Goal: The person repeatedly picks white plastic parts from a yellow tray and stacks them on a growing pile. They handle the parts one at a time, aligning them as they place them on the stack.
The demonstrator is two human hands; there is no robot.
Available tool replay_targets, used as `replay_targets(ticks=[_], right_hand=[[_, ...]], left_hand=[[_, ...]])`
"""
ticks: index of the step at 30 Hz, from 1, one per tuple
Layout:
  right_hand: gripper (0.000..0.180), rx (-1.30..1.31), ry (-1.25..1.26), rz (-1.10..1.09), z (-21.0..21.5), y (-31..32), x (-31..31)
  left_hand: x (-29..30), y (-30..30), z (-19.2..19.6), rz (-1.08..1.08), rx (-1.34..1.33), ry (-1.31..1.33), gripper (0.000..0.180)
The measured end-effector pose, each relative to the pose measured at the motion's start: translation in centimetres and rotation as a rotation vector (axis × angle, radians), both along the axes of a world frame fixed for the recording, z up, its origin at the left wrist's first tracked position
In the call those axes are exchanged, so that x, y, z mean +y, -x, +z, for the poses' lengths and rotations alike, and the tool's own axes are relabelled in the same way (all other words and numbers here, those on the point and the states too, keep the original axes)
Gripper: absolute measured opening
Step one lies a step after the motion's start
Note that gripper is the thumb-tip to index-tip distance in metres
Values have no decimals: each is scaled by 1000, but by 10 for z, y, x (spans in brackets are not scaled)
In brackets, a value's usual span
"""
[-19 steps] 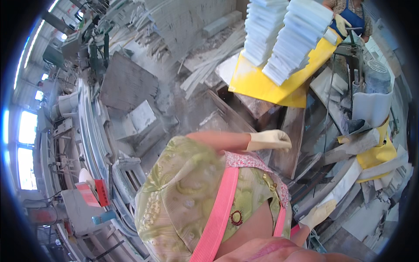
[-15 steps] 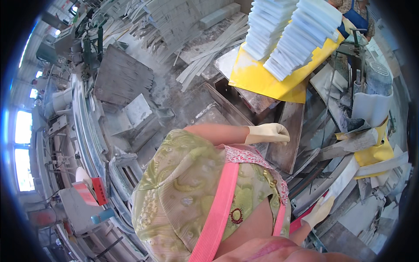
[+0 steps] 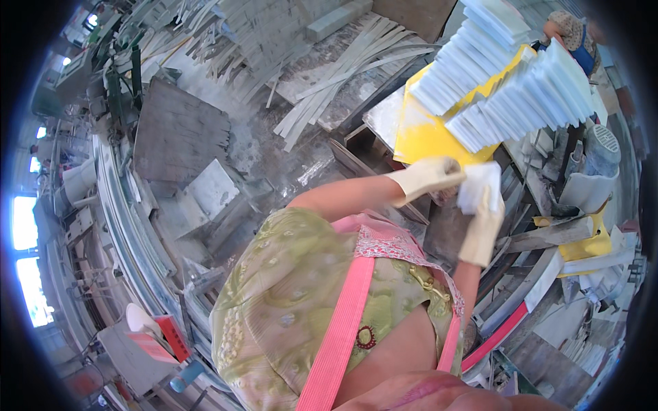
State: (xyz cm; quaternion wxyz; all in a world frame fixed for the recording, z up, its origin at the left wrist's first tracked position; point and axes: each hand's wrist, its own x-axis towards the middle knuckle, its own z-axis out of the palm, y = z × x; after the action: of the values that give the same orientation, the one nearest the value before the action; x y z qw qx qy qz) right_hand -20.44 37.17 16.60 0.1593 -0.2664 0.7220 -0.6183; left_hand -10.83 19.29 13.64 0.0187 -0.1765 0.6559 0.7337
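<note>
Both my hands wear cream-coloured gloves and are raised in front of my body. Pinched in my right hand (image 3: 484, 229) is a small white slab (image 3: 478, 186), roughly square and blurred by motion. Just left of the slab, my left hand (image 3: 426, 179) has its fingers curled closed, their tips close to the slab's edge. Whether they touch it, or hold anything, cannot be made out. Beyond the hands, rows of thin white slabs (image 3: 524, 99) stand packed on edge on a yellow sheet (image 3: 419, 137).
A person (image 3: 576, 38) is at the far right, beyond the slabs. Long pale strips (image 3: 349, 72) lie at the far middle. A dark board (image 3: 179, 133) leans at the left. On the right are a pale bucket (image 3: 591, 175) and a wooden beam (image 3: 552, 234).
My right hand has come up from the lower right, now with the white slab in front of me. My left hand has risen slightly towards it. The view has shifted, moving the slab rows rightward.
</note>
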Motion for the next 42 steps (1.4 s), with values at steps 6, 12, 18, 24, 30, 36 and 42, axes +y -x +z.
replay_targets(ticks=[6,12,18,24,30,36,42], right_hand=[[47,-3,-56,-29,-60,-18,-140],[55,125,-310,140,-88,-22,-147],[59,46,-254,241,-65,-17,-67],[44,200,-281,-119,-57,46,144],[41,145,-226,-669,-78,76,355],[40,205,-331,-771,-86,85,445],[43,155,-366,-704,-86,82,450]], left_hand=[[-67,-2,21,284,-82,529,74],[-47,3,18,486,-44,358,58],[-31,22,-7,741,-46,477,44],[-31,32,-17,759,-78,641,42],[-41,33,-2,670,-69,752,46],[-46,38,-3,380,-320,774,50],[-38,32,-5,418,-322,734,50]])
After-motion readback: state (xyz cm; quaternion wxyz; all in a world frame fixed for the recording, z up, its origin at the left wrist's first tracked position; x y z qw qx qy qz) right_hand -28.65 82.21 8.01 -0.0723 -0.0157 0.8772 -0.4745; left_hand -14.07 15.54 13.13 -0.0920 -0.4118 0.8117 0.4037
